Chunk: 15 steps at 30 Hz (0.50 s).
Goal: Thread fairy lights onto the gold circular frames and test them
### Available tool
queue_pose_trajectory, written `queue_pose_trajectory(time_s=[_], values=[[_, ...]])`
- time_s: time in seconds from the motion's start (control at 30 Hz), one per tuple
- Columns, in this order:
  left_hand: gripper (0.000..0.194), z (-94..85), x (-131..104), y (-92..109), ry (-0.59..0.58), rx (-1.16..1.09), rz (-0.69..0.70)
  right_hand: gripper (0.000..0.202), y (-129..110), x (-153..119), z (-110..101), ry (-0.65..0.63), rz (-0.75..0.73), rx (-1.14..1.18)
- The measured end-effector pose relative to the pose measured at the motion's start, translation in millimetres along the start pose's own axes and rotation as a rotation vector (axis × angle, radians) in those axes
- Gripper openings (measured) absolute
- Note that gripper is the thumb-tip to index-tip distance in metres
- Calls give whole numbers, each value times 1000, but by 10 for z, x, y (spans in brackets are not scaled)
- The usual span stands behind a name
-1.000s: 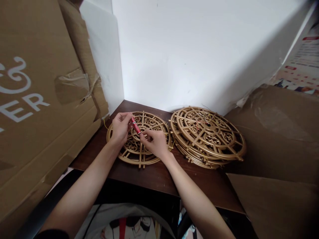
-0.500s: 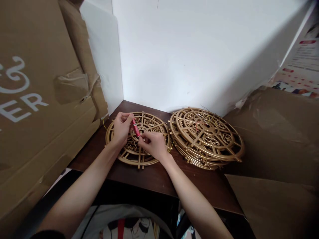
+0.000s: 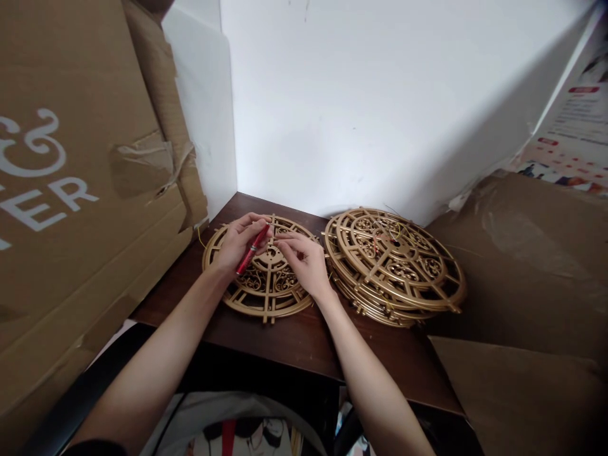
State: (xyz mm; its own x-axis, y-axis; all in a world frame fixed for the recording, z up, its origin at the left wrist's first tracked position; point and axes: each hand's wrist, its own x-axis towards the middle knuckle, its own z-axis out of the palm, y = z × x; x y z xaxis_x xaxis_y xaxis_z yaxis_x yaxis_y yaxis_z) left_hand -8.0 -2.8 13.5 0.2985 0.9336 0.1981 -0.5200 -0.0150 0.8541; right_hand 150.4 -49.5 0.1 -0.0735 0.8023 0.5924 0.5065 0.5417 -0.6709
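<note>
Above brown tabletop [image 3: 285,342], a red pen [image 3: 251,252] slants from the left grip [image 3: 236,243] clasping it; right grip [image 3: 308,261] unclear.

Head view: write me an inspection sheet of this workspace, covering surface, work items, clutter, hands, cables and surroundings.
Surface: dark brown table, reaching back to the wall.
Work items: gold disc lying flat under the hands; slim red tool above it; stack of similar discs to the right.
Clutter: left box with white lettering and right box, both cardboard, flanking the table.
Hands: left hand grips the tool; right hand close by, fingers bent, any hold unclear.
Cables: thin wires, some yellow, on the stack; yellow wire left of the disc.
Surroundings: white wall; printed sheet at far right.
</note>
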Motion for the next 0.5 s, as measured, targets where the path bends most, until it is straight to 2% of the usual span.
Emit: queue_pose_trajectory(time_s=[0.1, 0.2, 0.27, 0.4, 0.5], values=[[28, 14, -13, 9, -15, 38, -10, 28, -22, 0, 13, -22, 93, 188], [33, 28, -18, -31, -8, 126, -22, 30, -71, 7, -19, 60, 168, 335], [36, 46, -33, -79, -59, 235, -78, 30, -103, 12, -43, 149, 165, 381], [33, 80, -80, -158, -254, 417, -235, 26, -166, 32, -64, 260, 108, 411], [32, 88, -100, -163, -266, 451, -243, 21, -288, 108, -211, 292, 59, 387]])
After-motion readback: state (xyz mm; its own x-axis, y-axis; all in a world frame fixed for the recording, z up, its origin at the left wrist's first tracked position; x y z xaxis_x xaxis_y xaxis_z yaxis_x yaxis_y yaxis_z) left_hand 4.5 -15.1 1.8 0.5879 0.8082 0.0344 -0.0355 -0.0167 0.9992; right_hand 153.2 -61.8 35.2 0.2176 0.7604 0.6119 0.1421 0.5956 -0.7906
